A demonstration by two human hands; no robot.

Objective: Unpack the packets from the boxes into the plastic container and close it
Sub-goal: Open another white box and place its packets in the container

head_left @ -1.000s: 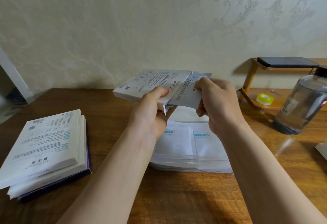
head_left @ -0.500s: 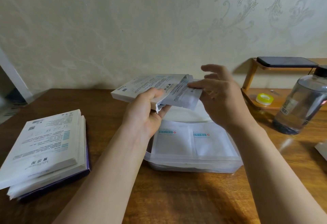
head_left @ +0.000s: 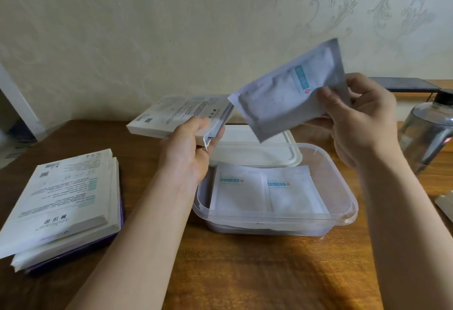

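Unpacking step: the right grip [head_left: 362, 123] pinches a packet [head_left: 282, 99] clear of the box [head_left: 176, 116] clasped in the left grip [head_left: 191, 148] — next, lay it flat in the container [head_left: 343, 187].

L hand [head_left: 188, 160]: bare, fingers slim.
R hand [head_left: 365, 126]: bare too, thumbnail looks short, plain.
L forearm [head_left: 137, 236]: bare right to frame edge.
R forearm [head_left: 404, 224]: same, bare to btm edge.
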